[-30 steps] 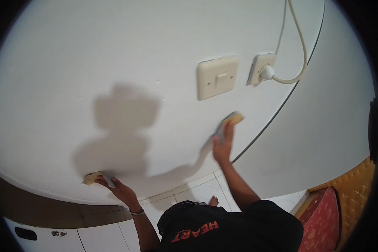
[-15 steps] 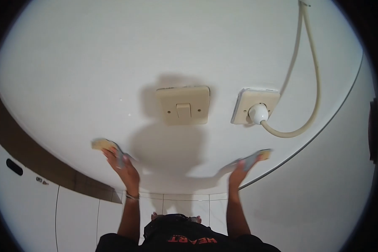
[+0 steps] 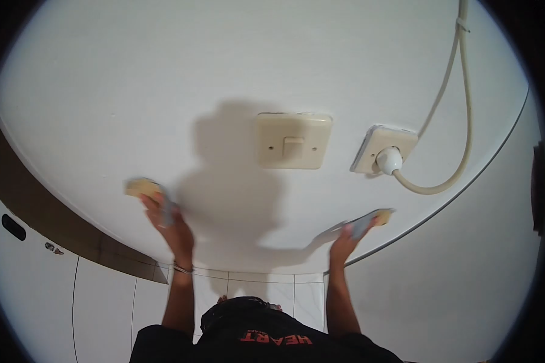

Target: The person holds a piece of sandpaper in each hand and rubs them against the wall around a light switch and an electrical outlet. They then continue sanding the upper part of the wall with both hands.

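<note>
My left hand [image 3: 171, 228] is closed on a grey and yellow pad [image 3: 144, 189], which lies against the white wall [image 3: 163, 60] at the left; motion blurs it a little. On the right, my right hand [image 3: 344, 243] grips a second grey and yellow pad [image 3: 381, 218], also at the wall surface, below the socket. Between and above the hands is a cream light switch [image 3: 293, 147]. To its right, a socket [image 3: 369, 151] has a white plug [image 3: 389, 160] in it.
From the plug a cream cable [image 3: 468, 121] loops up the wall to a clip. A brown strip [image 3: 54, 212] borders the wall at lower left, beside white panels [image 3: 103, 284]. Floor tiles [image 3: 309, 302] show near the feet.
The switch and socket appear further right in view. My left hand and its pad have shifted slightly up and left; my right hand stays at nearly the same place in the picture.
</note>
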`<state>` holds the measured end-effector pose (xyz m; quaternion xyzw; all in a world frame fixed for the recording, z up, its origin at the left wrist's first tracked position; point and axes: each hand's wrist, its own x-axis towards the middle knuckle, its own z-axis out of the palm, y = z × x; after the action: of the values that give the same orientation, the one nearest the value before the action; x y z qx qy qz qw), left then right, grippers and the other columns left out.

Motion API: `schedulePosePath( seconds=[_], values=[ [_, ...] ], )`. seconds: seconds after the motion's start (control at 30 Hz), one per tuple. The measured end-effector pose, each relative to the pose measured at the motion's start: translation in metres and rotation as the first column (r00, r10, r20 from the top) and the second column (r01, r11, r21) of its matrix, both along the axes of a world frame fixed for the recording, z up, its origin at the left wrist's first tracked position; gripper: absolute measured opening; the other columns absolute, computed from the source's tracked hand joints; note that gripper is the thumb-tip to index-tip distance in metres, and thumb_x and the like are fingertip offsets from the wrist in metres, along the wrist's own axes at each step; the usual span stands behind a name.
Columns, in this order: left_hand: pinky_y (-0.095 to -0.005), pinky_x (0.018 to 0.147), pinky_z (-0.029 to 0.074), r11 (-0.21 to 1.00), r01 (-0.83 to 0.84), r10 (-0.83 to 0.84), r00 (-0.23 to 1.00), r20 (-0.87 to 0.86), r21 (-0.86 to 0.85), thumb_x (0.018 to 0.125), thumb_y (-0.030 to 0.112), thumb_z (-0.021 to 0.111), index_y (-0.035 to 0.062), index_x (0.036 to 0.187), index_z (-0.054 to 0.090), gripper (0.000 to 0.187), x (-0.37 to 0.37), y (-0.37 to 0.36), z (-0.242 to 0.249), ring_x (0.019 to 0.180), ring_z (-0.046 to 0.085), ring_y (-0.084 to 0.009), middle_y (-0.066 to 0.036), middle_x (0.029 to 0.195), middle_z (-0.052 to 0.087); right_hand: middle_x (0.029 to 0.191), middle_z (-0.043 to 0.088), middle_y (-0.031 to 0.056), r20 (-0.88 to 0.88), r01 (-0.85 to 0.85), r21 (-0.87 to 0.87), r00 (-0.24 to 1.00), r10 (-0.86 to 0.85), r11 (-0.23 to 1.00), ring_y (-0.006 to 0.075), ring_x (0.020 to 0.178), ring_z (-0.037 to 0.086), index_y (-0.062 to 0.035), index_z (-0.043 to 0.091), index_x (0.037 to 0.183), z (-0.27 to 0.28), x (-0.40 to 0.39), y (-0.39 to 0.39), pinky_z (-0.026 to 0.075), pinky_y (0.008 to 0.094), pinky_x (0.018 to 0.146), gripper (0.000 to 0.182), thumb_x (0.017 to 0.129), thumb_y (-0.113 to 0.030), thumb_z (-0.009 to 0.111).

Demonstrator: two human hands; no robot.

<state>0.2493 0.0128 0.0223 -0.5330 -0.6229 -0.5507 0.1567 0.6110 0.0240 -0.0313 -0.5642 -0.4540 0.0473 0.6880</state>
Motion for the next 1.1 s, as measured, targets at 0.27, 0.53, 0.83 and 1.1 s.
schedulePosePath(
  seconds=[0.27, 0.53, 0.83, 1.1],
  values=[
    [-0.0498, 0.109, 0.007, 0.993, 0.115, -0.115, 0.993, 0.013, 0.014, 0.088, 0.017, 0.049, 0.0028, 0.142, 0.020, 0.063, 0.028, -0.010, -0.014, 0.137, 0.007, -0.0380, -0.027, 0.147, 0.007, 0.147, 0.009, 0.0239, 0.355, 0.172, 0.039, 0.919, -0.174, 0.984, 0.0335, 0.138, 0.008, 0.0075, 0.013, 0.139, 0.067, -0.110, -0.014, 0.007, 0.0424, 0.110, 0.066, 0.089, -0.019, 0.047],
    [-0.0420, 0.110, 0.006, 0.983, -0.042, -0.031, 0.919, 0.394, 0.176, 0.096, 0.041, 0.035, -0.0028, 0.141, 0.012, 0.067, -0.125, 0.010, 0.010, 0.137, 0.009, -0.0333, -0.020, 0.149, 0.004, 0.147, 0.013, 0.0201, -0.145, 0.002, 0.017, 0.989, 0.000, 1.000, 0.0287, 0.135, 0.018, 0.0049, 0.008, 0.141, -0.022, -0.031, 0.040, 0.016, 0.0363, 0.109, 0.065, 0.090, -0.012, 0.044],
    [-0.0485, 0.109, 0.000, 1.000, 0.019, -0.021, 0.996, -0.082, -0.023, 0.096, 0.035, 0.033, 0.0043, 0.142, 0.019, 0.057, -0.097, 0.004, -0.041, 0.139, -0.003, -0.0339, -0.020, 0.149, -0.003, 0.147, 0.007, 0.0246, 0.506, 0.014, 0.029, 0.862, -0.027, 0.999, 0.0350, 0.138, 0.006, 0.0055, 0.008, 0.140, 0.003, -0.201, -0.015, 0.006, 0.0445, 0.110, 0.073, 0.088, -0.026, 0.048],
    [-0.0402, 0.111, 0.012, 0.964, 0.019, -0.144, 0.877, 0.459, 0.266, 0.097, 0.040, 0.034, 0.0018, 0.143, 0.001, 0.069, -0.129, 0.021, 0.003, 0.138, 0.006, -0.0317, -0.019, 0.149, 0.000, 0.116, 0.051, 0.0147, -0.314, 0.095, 0.069, 0.947, -0.069, 0.993, 0.0207, 0.108, 0.046, 0.0085, 0.045, 0.118, 0.072, -0.100, 0.017, 0.034, 0.0322, 0.096, 0.051, 0.098, -0.037, 0.033]
  ],
)
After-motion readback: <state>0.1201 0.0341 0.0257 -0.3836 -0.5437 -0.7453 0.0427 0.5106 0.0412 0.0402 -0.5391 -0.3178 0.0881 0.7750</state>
